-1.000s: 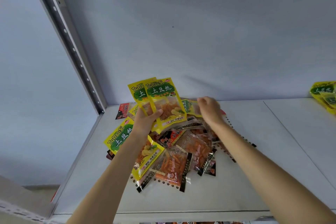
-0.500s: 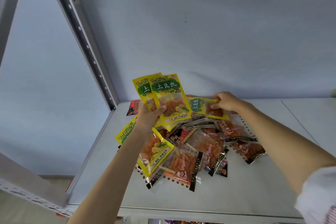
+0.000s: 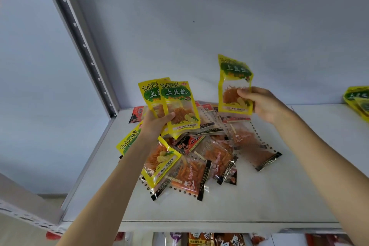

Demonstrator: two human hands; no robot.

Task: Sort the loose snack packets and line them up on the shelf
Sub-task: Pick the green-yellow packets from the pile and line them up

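The left hand (image 3: 154,126) grips two overlapping yellow packets (image 3: 175,106), thumb across the front one, and holds them upright above the pile (image 3: 201,152). The right hand (image 3: 263,104) pinches a single yellow packet (image 3: 232,86) at its lower right side, thumb on the front, fingers curled behind; this packet is raised upright above the rear part of the pile.

The pile lies on the white shelf (image 3: 269,195), toward its rear left corner, beside the perforated steel upright (image 3: 79,42). It consists of mixed packets: a yellow packet (image 3: 159,160) at its left side, partly under the left forearm, and several clear packets with orange contents and black edges (image 3: 191,175) toward the shelf's front edge. Red-printed packets lie near the rear wall; their print is too small to read.

A separate group of yellow packets (image 3: 357,102) rests at the shelf's rear right, cut off by the frame edge. More goods (image 3: 209,239) show below the front edge.
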